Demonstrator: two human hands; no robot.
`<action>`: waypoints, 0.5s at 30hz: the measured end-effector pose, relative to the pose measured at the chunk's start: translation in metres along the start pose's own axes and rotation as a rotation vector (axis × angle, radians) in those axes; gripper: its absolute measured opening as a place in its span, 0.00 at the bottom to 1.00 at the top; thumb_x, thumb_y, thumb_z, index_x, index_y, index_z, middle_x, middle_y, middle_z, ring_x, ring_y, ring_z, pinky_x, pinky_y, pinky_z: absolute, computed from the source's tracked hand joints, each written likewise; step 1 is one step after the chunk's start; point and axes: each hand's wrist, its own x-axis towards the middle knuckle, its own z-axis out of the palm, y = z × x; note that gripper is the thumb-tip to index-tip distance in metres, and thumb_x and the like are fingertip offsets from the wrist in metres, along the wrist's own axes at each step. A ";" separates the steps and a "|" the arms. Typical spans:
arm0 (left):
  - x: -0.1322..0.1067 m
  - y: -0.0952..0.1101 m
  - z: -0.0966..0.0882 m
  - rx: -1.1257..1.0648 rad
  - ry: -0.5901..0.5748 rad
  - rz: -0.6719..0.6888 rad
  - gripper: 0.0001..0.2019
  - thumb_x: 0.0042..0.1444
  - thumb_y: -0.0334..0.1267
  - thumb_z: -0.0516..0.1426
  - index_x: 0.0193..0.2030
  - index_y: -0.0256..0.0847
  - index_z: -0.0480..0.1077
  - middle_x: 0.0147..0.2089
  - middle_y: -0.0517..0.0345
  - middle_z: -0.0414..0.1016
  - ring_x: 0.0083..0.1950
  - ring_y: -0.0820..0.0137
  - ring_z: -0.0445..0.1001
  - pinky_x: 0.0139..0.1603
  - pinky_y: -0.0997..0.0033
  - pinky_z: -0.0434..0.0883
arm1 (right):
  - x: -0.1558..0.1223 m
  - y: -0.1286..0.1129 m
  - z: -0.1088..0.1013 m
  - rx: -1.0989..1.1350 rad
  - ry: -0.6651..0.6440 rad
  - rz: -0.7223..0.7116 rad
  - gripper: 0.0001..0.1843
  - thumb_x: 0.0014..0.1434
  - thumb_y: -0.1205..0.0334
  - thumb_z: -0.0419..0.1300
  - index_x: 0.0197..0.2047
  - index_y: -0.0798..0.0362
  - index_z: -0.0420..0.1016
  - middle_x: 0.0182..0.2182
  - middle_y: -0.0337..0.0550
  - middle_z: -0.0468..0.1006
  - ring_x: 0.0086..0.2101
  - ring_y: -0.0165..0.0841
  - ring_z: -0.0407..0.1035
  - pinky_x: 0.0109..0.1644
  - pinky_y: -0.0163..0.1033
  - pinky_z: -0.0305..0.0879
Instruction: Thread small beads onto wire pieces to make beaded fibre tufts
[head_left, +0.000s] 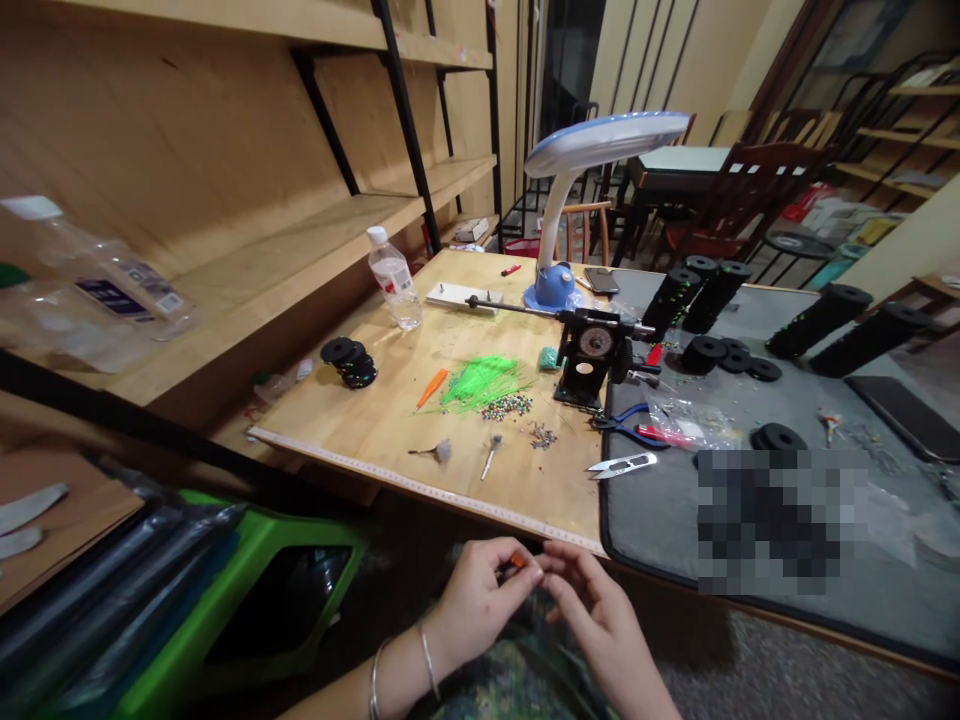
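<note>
Below the table's near edge, my left hand [480, 592] is closed, with a small orange piece [517, 561] showing between its thumb and fingers. My right hand [598, 607] meets it at the fingertips, its thumb and forefinger pinched together. Whatever that pinch holds is too small to make out. On the table beyond lie bright green strands [484, 382], a pile of multicoloured beads [507, 407] and smaller metallic bits [543, 436]. Two small brushes [491, 456] rest closer to me. Thread snips [622, 465] and blue-handled pliers [630, 422] lie to the right.
A black winding device [594, 350] with a long rod stands mid-table before a blue-and-white lamp [555, 285]. A water bottle [394, 280] and black foam spools [349, 362] are at left. More black rolls [821, 320] stand on the grey mat [652, 530]. Shelving flanks the left side.
</note>
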 end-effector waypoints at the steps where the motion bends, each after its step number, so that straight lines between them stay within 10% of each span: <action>1: 0.000 0.001 0.001 0.036 0.008 0.017 0.11 0.54 0.39 0.57 0.27 0.35 0.74 0.25 0.56 0.74 0.28 0.70 0.68 0.29 0.75 0.62 | 0.002 0.000 0.003 0.031 -0.028 0.009 0.22 0.56 0.46 0.61 0.46 0.54 0.71 0.36 0.48 0.78 0.36 0.40 0.73 0.32 0.37 0.69; 5: 0.001 0.000 0.002 0.125 0.018 0.061 0.11 0.55 0.39 0.57 0.27 0.36 0.75 0.24 0.56 0.74 0.26 0.70 0.69 0.27 0.75 0.62 | 0.008 0.009 0.010 0.028 -0.059 0.024 0.21 0.56 0.43 0.61 0.35 0.55 0.71 0.19 0.35 0.69 0.21 0.29 0.62 0.26 0.32 0.59; 15: 0.032 0.021 -0.003 0.640 0.177 0.416 0.12 0.60 0.33 0.50 0.49 0.40 0.69 0.42 0.49 0.73 0.44 0.61 0.70 0.45 0.63 0.67 | 0.014 0.025 -0.009 0.110 0.120 -0.009 0.24 0.52 0.39 0.62 0.28 0.53 0.67 0.16 0.29 0.57 0.19 0.25 0.50 0.23 0.30 0.48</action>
